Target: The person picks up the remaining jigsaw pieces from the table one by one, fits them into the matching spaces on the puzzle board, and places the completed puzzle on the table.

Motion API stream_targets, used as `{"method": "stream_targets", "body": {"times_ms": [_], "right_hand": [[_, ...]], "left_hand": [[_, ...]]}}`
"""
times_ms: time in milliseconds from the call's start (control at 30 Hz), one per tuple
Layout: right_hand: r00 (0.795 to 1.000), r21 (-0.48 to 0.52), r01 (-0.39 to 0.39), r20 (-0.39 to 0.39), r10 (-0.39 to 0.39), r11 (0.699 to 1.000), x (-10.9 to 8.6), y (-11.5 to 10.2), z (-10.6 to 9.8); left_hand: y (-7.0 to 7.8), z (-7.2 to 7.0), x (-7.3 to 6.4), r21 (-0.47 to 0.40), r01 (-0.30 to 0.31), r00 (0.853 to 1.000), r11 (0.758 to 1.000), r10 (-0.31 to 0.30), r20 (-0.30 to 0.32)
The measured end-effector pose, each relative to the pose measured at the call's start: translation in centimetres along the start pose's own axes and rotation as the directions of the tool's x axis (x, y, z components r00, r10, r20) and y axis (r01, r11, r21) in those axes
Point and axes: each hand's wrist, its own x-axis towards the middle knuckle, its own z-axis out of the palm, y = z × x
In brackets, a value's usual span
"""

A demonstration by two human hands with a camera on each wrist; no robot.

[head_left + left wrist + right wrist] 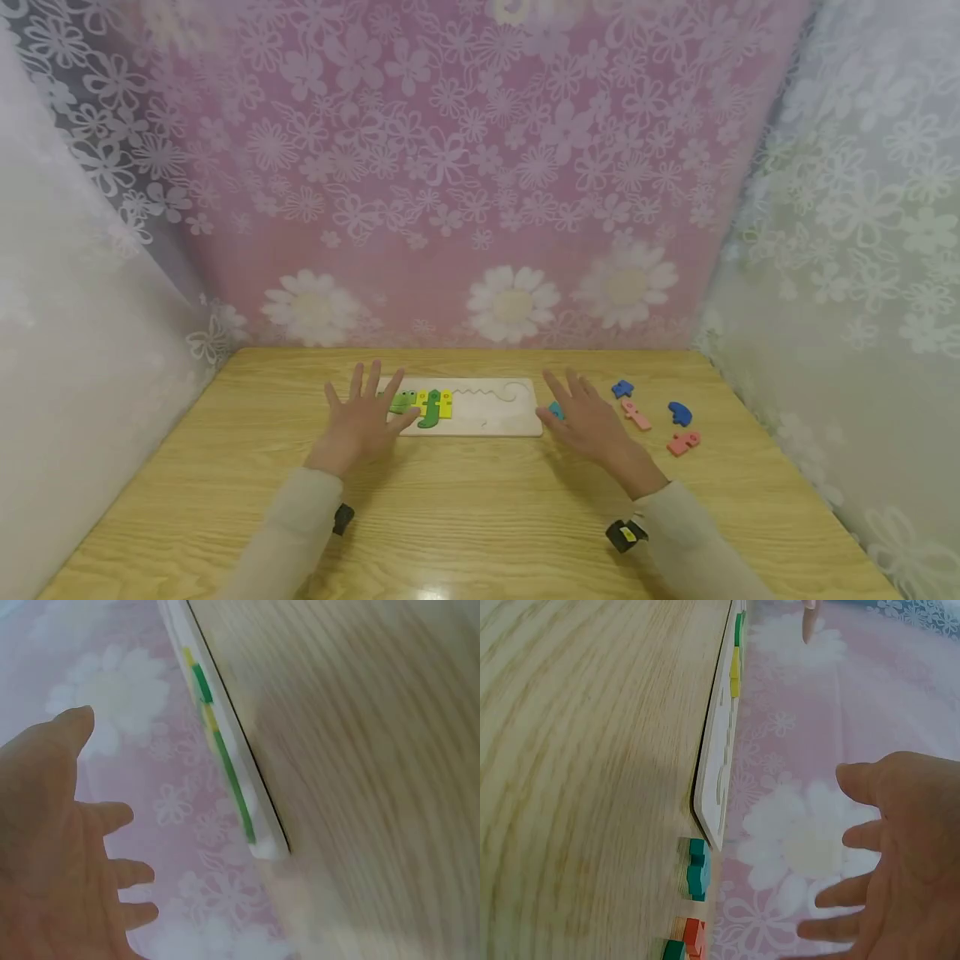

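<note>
A pale wooden puzzle board (495, 421) lies flat on the table. In its left part sit a green crocodile head (402, 402), yellow pieces (446, 404) and a green piece (430, 412); the right part shows a bare recess with a zigzag outline. My left hand (363, 421) hovers over the board's left end, fingers spread, holding nothing. Beyond the board's right end my right hand (588, 421) is raised with spread fingers, also holding nothing. A teal piece (698, 868) lies on the table beside the board's right end, partly hidden by that hand in the head view.
Right of the right hand lie loose pieces: a blue one (622, 389), a pink one (636, 414), a curved dark blue one (680, 413) and a coral one (684, 443). Flowered cloth (480, 183) hangs behind and on both sides of the wooden table (480, 517).
</note>
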Motion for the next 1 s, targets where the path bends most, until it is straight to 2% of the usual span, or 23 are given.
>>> {"method": "stream_targets", "body": {"times_ms": [133, 267, 533, 767, 900, 1000], "right_hand": [[0.999, 0.035, 0.052, -0.01, -0.051, 0.998, -0.1, 0.4, -0.1], [0.998, 0.035, 0.062, -0.007, -0.062, 0.997, 0.0, 0.6, -0.2], [0.996, 0.033, 0.087, -0.012, -0.087, 0.996, 0.3, 0.6, -0.1], [0.995, 0.024, 0.094, -0.019, -0.094, 0.995, 0.4, 0.6, -0.2], [0.995, 0.022, 0.1, -0.022, -0.099, 0.995, 0.5, 0.6, -0.3], [0.995, 0.032, 0.103, -0.015, -0.103, 0.994, 0.6, 0.5, -0.5]], "left_hand": [[-1.4, 0.2, 0.9, 0.034, -0.014, 0.999, 0.999, 0.012, 0.036], [-2.9, 0.6, 1.8, 0.049, -0.017, 0.996, 0.999, 0.013, 0.083], [-5.3, 0.9, 2.9, 0.081, -0.036, 0.993, 0.996, 0.026, 0.114], [-6.6, 1.2, 2.8, 0.149, -0.082, 0.991, 0.985, 0.065, 0.115], [-6.9, 1.1, 2.6, 0.138, -0.103, 0.99, 0.985, 0.088, 0.114], [-7.1, 1.0, 2.6, 0.123, -0.094, 0.99, 0.988, 0.079, 0.121]]}}
